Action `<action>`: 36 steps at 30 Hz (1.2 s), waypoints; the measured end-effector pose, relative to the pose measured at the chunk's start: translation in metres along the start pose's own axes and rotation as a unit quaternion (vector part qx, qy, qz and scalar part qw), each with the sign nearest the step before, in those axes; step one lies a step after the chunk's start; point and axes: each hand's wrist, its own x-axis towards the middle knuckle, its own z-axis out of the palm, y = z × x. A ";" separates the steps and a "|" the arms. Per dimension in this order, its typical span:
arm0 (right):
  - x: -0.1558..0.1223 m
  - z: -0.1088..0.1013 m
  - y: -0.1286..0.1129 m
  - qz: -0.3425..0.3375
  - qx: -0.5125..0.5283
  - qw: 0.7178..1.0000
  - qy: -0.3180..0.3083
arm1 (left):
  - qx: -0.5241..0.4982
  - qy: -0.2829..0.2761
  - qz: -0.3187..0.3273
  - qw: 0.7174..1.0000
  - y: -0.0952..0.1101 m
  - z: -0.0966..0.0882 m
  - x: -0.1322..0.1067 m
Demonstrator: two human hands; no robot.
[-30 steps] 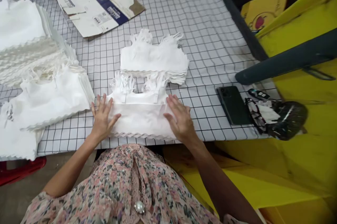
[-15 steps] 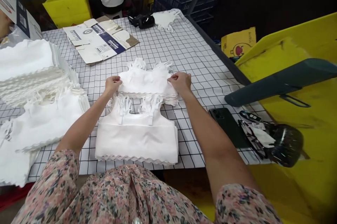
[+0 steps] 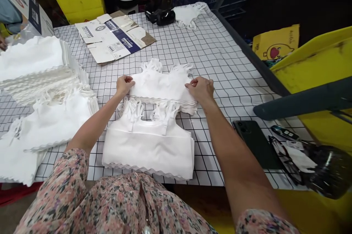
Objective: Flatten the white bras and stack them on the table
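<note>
Two stacks of white cropped tops lie on the checked table in front of me. The near stack sits at the table's front edge, straps pointing away. My left hand pinches the left edge of the far stack. Its right edge is pinched by my right hand. Both hands have fingers curled closed on the top garments of that stack.
Larger piles of white garments fill the left side. A flattened cardboard box lies further back, with a black object beyond. A dark phone, glasses and a black bag sit at the right. Another person stands at the far end.
My hands left the near stack, where they lay flat, and reached forward to grip the far stack's sides. The view tilted up.
</note>
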 end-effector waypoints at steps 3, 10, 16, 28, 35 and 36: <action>-0.005 -0.006 0.001 0.009 -0.001 1.000 -0.013 | -0.006 -0.002 -0.020 1.000 0.000 -0.002 0.003; -0.020 -0.015 -0.007 -0.005 0.008 1.000 0.009 | 0.023 0.007 0.058 0.998 0.005 -0.001 -0.001; -0.024 -0.014 0.001 -0.024 -0.034 0.999 0.000 | 0.102 -0.039 0.022 0.994 0.024 0.005 -0.011; -0.060 0.002 -0.068 -0.224 0.012 0.975 -0.005 | -0.242 -0.145 0.011 0.959 0.127 0.041 -0.047; -0.070 -0.081 -0.053 -0.237 0.153 0.953 0.114 | -0.236 -0.074 -0.016 0.969 0.140 -0.045 -0.073; -0.086 -0.096 -0.054 -0.264 0.158 0.944 0.117 | -0.223 -0.068 -0.024 0.972 0.132 -0.060 -0.085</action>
